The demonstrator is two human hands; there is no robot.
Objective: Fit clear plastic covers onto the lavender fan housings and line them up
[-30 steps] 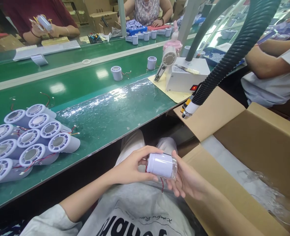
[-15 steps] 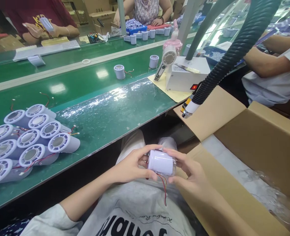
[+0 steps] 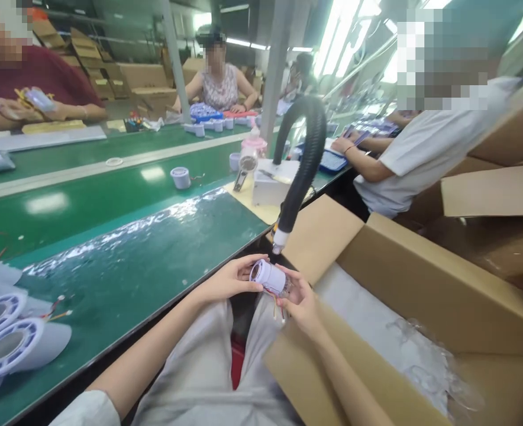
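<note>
Both my hands hold one white cylinder part (image 3: 269, 277) over my lap, at the table's near edge. My left hand (image 3: 230, 279) grips its open ringed end with curled fingers. My right hand (image 3: 297, 299) cups the other end, where a clear cap sits. Thin red and yellow wires hang below the part. A black ribbed hose (image 3: 303, 163) ends just above the part, its white nozzle pointing down.
Several white ringed cylinders (image 3: 8, 331) lie stacked at the left of the green table (image 3: 123, 254). An open cardboard box (image 3: 421, 307) with clear plastic caps inside stands at my right. A white machine (image 3: 270, 183) sits beyond the hose. Other people work across and to the right.
My head has lifted, so the view now takes in the room. The part has been turned, its ringed end now faces up-left, and my right hand has shifted lower on it.
</note>
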